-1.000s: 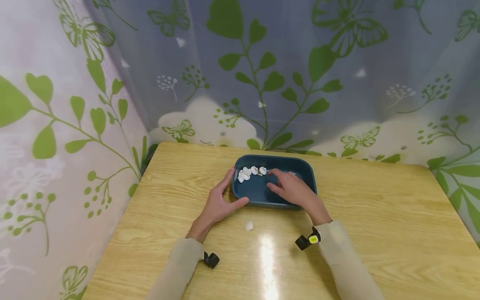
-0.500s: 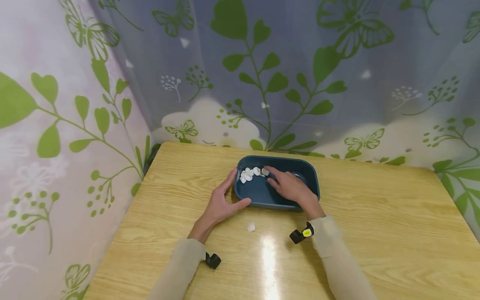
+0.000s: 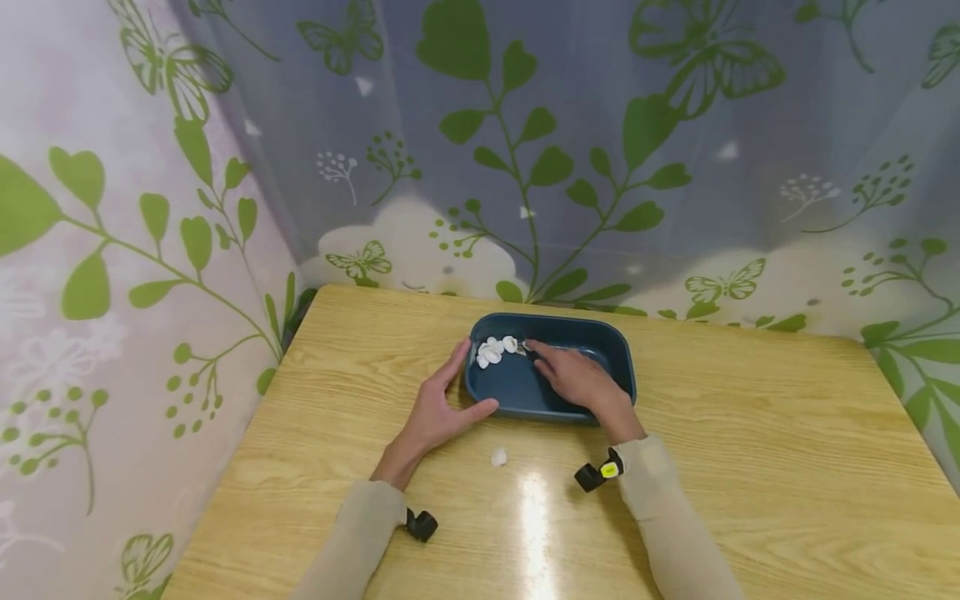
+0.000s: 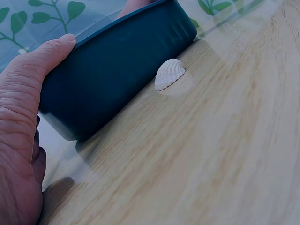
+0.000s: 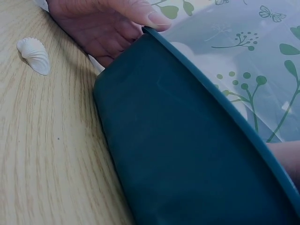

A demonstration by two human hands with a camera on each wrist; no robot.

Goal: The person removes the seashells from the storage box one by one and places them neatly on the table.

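Observation:
A dark blue rectangular basin [image 3: 517,388] stands on the table with several white seashells [image 3: 490,352] clustered at its left end. My left hand [image 3: 435,407] holds that end, thumb on the front rim and fingers around the side; the left wrist view shows the thumb [image 4: 58,49] over the rim. My right hand [image 3: 579,379] reaches inside, its extended index finger touching a shell [image 3: 527,345] at the right of the row. In the right wrist view the basin's wall hides this hand's fingers. One ribbed white shell [image 4: 169,75] lies on the table in front of the basin.
The wooden table [image 3: 750,450] reaches back to a patterned curtain [image 3: 570,167] with leaves and butterflies. Another curtain [image 3: 112,275] hangs along the left side. Wrist cameras, such as the left one [image 3: 422,525], stick out from both sleeves.
My right hand has shifted slightly left inside the basin, its index finger moving over the rightmost shell. My left hand stays on the basin's end, and the loose shell lies where it was.

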